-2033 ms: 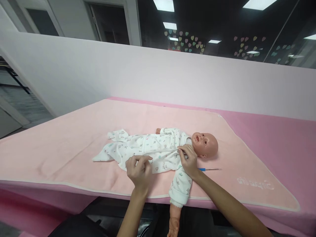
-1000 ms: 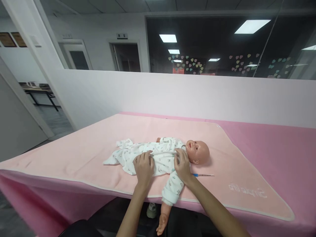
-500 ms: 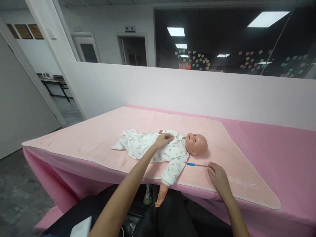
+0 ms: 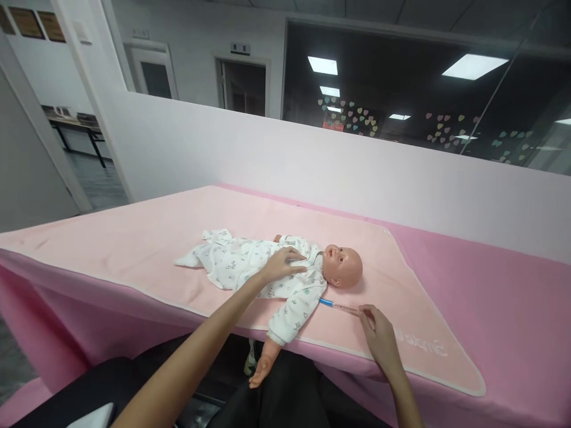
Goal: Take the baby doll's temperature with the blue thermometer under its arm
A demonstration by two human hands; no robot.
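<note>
A baby doll [image 4: 285,279] in a white patterned gown lies on its back on the pink mat, its head to the right. My left hand [image 4: 282,264] is over the doll's chest, fingers stretched and apart, touching or just above the gown. Between the thumb and fingers of my right hand [image 4: 379,334] is the right end of a thin, clear-shafted thermometer [image 4: 341,307]. Its blue end points left and reaches the doll's near sleeve. The doll's near arm [image 4: 265,361] hangs over the front edge of the table.
A pale pink mat [image 4: 147,220] with white lettering covers a table draped in darker pink cloth [image 4: 499,285]. Behind stands a low white wall [image 4: 267,160] with glass above. A white flat object [image 4: 91,417] lies at the lower left.
The camera view has shifted and tilted. My left hand's fingers have spread over the doll's chest. The thermometer, held at its right end, has become more slanted, partly with the view.
</note>
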